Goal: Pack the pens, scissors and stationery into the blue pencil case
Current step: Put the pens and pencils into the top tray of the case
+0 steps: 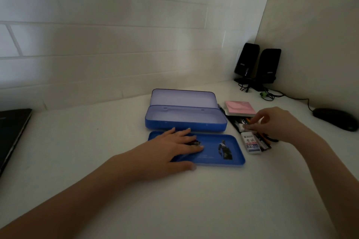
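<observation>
Open blue case (186, 120) on the desk (194, 200), its interior empty. Left hand (171, 147), fingers spread flat, rests on the blue tray (219, 153) just in front. Right hand (279, 124), fingertips pinched narrowly, touches the stationery pile (252, 139) beside the case; grasp cannot be told.

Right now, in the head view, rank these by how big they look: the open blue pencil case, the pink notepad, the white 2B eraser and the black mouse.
1. Open blue pencil case
2. Black mouse, partly cut by the frame edge
3. Pink notepad, roughly mouse-sized, so that order is unsure
4. White 2B eraser
</observation>
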{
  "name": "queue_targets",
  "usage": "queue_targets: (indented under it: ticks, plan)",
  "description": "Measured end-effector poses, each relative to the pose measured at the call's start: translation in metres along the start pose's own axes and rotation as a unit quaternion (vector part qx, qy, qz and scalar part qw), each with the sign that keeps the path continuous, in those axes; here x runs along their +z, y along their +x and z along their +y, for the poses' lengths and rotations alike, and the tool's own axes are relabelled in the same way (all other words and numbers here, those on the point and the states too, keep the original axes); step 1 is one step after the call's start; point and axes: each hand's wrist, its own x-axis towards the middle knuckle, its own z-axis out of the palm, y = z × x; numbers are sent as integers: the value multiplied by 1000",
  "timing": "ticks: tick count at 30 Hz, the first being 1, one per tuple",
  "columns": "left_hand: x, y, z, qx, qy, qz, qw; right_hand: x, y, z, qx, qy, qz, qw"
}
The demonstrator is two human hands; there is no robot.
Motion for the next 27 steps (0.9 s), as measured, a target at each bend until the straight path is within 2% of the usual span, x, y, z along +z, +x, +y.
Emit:
queue_targets:
  ticks: [3, 6, 11, 14, 17, 20, 23, 25, 27]
  plan:
    - [2, 2, 6, 10, -1, -2, 1000, -5, -7, -2, -19, 21, -48, 998]
    - [3, 2, 10, 21, 1, -7, 1000, 0, -10, -5, -22, 23, -54, 998]
    - [4, 3, 14, 24, 23, -9, 999, 16, -12, -20, -2, -62, -7, 998]
    - [3, 1, 14, 9, 22, -4, 1000, 20, -21, -31, -30, -111, 63, 991]
    - [0, -3, 15, -14, 16, 12, 1000, 27, -24, -38, -49, -45, 99, 993]
    - [-7, -6, 17, -20, -15, 45, 999, 25, -22, -37, -70, -7, 51, 996]
    - [-12, -8, 21, -14, -59, 42, 997, 10, -20, -29, -89, 6, 28, 996]
    - [-12, -8, 23, -3, -72, 38, 997, -2, -22, -23, -83, 11, -52, 995]
    - [-10, -7, 24, -5, -80, 35, 996, -6, -28, -23, -74, -49, -153, 984]
